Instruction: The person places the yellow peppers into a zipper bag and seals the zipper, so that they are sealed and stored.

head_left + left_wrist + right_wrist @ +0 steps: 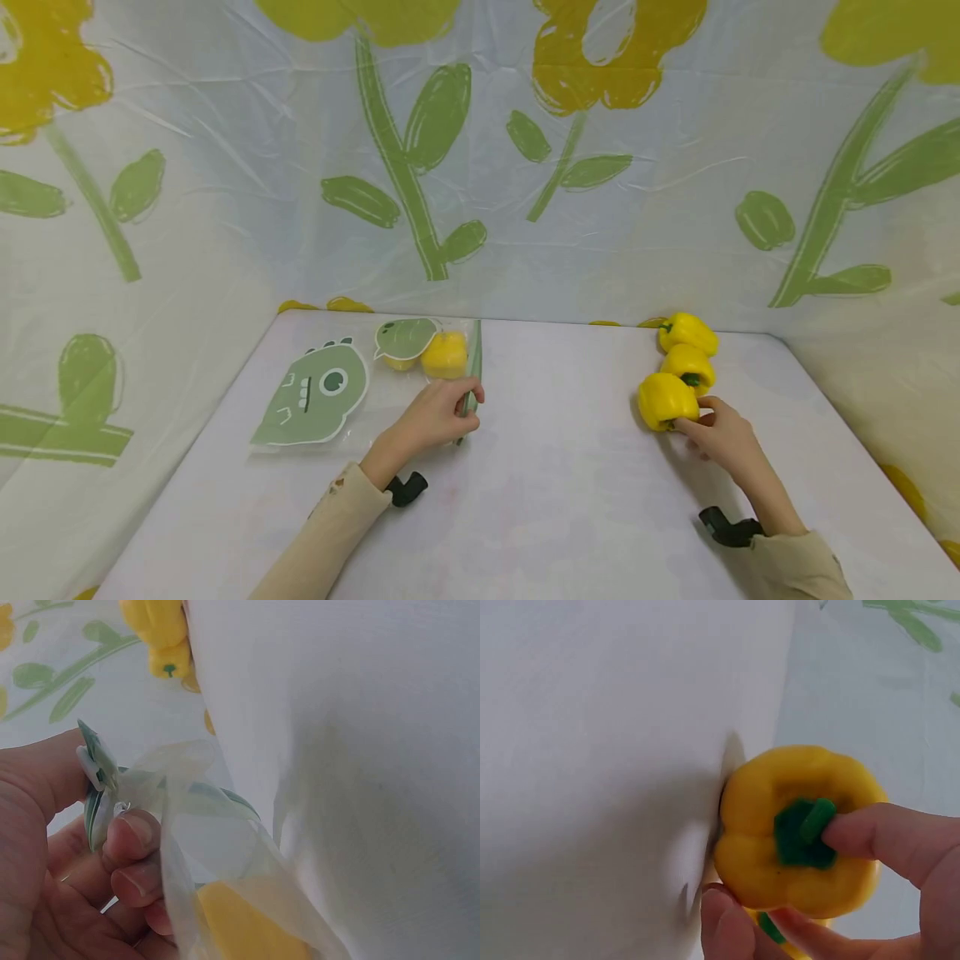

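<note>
A clear zip bag [382,408] printed with a green dinosaur lies on the left of the table. Its green-striped edge [90,817] is gripped by my left hand [435,412], thumb and curled fingers about it. Yellow things [446,357] show through the plastic, partly behind the print; their kind is unclear. On the right, my right hand [723,437] holds a yellow bell pepper [663,400], the thumb against its green stem [817,821] and fingers at its side. Two more yellow bell peppers, a middle one [684,360] and a far one [693,332], stand behind it.
A pale cloth covers the table [555,500]. Flower-printed fabric [525,250] hangs along the back and both sides. Dark curved pieces [408,490] sit at both wrists, by the beige sleeves.
</note>
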Tool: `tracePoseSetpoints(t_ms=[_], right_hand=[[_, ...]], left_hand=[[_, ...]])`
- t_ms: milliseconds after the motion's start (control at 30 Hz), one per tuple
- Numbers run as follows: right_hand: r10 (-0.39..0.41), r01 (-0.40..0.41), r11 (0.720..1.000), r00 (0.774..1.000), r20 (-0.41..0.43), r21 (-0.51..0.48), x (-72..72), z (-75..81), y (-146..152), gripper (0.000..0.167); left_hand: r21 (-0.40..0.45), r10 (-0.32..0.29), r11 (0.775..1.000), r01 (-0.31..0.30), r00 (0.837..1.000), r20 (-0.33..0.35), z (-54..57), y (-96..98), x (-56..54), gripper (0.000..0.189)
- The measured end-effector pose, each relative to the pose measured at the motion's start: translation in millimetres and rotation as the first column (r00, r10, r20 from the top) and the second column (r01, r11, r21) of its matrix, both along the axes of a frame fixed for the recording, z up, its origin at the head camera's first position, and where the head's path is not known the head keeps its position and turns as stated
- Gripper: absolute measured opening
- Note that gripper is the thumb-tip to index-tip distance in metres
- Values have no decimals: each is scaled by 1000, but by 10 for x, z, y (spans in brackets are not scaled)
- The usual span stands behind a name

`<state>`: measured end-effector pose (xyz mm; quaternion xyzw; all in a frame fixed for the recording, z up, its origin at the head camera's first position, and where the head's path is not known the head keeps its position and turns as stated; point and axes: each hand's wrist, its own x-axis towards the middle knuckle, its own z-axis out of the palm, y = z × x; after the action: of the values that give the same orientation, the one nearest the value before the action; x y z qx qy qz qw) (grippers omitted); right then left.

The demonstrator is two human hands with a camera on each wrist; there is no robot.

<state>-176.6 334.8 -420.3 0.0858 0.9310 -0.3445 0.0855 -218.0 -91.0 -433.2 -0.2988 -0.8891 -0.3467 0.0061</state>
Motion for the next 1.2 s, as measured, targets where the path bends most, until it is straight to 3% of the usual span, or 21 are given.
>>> tracePoseSetpoints(t_ms=[200, 400, 633, 700, 767, 900, 967, 1067, 1200], right_hand=[[43, -31, 979, 997, 58, -200, -34, -12, 4, 65], [62, -10, 946, 986, 152, -324, -133, 0, -39, 61], [75, 27, 850, 982, 173, -525, -213, -73, -53, 41], [71, 44, 812, 982, 173, -581, -231, -81, -56, 41], [65, 72, 752, 981, 182, -656, -247, -81, -54, 38], [85, 104, 585, 978, 188, -804, -283, -89, -58, 15], [107, 104, 514, 977, 184, -852, -296, -98, -72, 18], [125, 109, 456, 975, 184, -883, -324, -115, -125, 28], [119, 157, 417, 967, 225, -895, -379, -113, -240, 27]], left_hand=[[5, -7, 1000, 7, 1000, 3, 9, -8, 1, 22], [14, -2, 1000, 2, 1000, 4, 7, -17, -1, 22], [14, -6, 1000, 6, 1000, 4, 2, -15, 10, 22], [13, -5, 1000, 5, 1000, 3, 7, -16, 13, 22], [15, -4, 1000, 4, 1000, 2, 10, -12, 16, 22], [13, -3, 1000, 3, 1000, -1, 13, -9, 18, 21], [13, -3, 1000, 3, 1000, -1, 11, -8, 17, 22], [11, 0, 1000, 0, 1000, 0, 7, -7, 16, 22], [8, 2, 1000, -2, 1000, 0, 5, -2, 16, 22]])
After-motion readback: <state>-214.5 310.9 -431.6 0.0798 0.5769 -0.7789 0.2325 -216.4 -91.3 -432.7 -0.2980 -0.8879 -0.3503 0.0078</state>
